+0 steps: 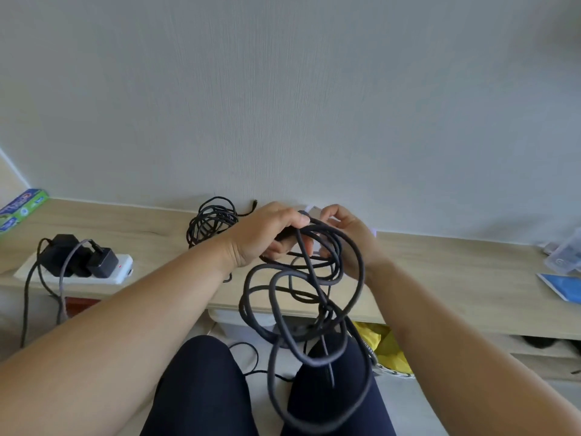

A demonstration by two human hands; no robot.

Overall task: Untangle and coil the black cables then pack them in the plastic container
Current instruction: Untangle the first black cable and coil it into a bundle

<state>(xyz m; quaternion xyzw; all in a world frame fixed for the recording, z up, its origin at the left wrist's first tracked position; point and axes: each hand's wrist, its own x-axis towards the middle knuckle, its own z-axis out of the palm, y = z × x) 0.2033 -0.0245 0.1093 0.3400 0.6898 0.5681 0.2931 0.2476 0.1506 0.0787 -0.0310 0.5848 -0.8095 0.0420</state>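
Both hands were up, close together over the table edge, w/ the cable between them. Left hand gripped a bunch of strands, thumb on top. Right hand had its fingers curled at the top of the loops, w/ several strands draped round its wrist side. The rest of the cable hung in loose, crossed loops down to the knees. A 2nd coil lay on the table by the wall, behind the left hand. The clear container sat far right, well apart.

Risks, my read:
- Pulling hard w/o finding a free end would prob. tighten the crossing at the low middle into a knot.
- The loops round the right wrist could snag that hand.
- The hanging part might catch on a knee.
- The power strip leads ran nearby at left, so it'd be easy to grab the wrong one.
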